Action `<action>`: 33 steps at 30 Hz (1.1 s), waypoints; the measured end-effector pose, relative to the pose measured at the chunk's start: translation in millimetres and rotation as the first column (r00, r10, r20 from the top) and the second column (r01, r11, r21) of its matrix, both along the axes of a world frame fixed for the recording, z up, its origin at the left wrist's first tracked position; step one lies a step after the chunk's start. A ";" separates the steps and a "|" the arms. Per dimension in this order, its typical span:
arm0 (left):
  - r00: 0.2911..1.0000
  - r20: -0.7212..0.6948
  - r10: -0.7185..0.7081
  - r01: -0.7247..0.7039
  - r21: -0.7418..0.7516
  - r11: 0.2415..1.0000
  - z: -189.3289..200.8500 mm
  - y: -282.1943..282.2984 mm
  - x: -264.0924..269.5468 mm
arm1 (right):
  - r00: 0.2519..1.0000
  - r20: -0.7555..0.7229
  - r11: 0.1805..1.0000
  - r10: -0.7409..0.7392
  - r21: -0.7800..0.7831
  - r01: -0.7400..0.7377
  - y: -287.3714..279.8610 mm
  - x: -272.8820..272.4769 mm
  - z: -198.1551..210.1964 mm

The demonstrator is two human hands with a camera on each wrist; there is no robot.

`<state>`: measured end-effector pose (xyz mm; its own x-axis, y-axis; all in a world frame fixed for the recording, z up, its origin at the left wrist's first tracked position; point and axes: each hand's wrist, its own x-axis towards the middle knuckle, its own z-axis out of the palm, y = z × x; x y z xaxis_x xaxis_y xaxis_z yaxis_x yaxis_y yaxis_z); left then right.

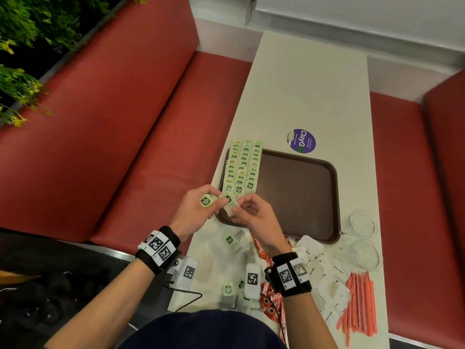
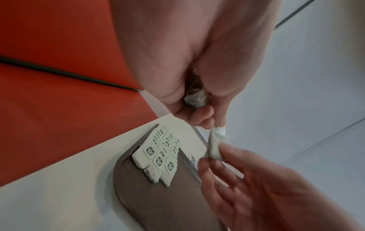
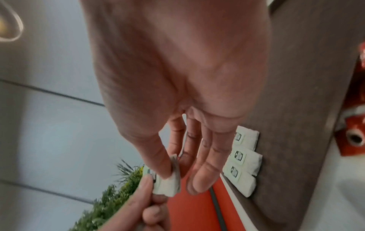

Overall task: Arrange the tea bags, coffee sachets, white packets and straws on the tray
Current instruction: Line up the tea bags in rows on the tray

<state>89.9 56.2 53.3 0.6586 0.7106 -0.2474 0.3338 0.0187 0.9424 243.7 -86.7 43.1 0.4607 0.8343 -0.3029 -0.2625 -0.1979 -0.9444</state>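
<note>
A brown tray (image 1: 299,195) lies on the white table, with three rows of green-tagged tea bags (image 1: 242,167) along its left side. Over the tray's near left corner both hands hold one tea bag (image 1: 229,205). My left hand (image 1: 219,203) pinches its top end and also grips another tea bag with a round green tag (image 1: 206,199) in its palm. My right hand (image 1: 236,210) pinches the lower end between thumb and forefinger. The shared tea bag (image 2: 215,143) is seen edge-on in the left wrist view, and in the right wrist view that tea bag (image 3: 168,185) sits under the thumb.
Loose tea bags (image 1: 230,240), red coffee sachets (image 1: 270,297), white packets (image 1: 327,280) and orange straws (image 1: 359,302) lie on the table near me. Two glass cups (image 1: 362,224) stand right of the tray. Red benches (image 1: 113,147) flank the table.
</note>
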 end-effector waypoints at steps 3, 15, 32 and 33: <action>0.996 -0.065 -0.053 0.058 0.070 0.996 3.6 1.2 4.8 | 0.966 0.257 1.000 0.004 -0.026 0.002 -6.3 -4.7 4.6; 0.998 -0.055 0.032 -0.033 -0.002 0.999 -1.1 -6.5 7.3 | 0.845 0.521 0.979 -0.118 -0.082 0.188 -5.4 27.0 -34.4; 0.993 0.080 0.087 -0.054 -0.351 0.935 -19.8 -4.8 -8.0 | 0.720 0.694 0.923 0.028 -0.295 0.248 37.9 60.3 -98.4; 0.992 0.093 0.082 -0.046 -0.341 0.939 -19.9 -5.0 -8.2 | 0.706 0.707 0.921 0.041 -0.302 0.248 39.5 60.2 -99.1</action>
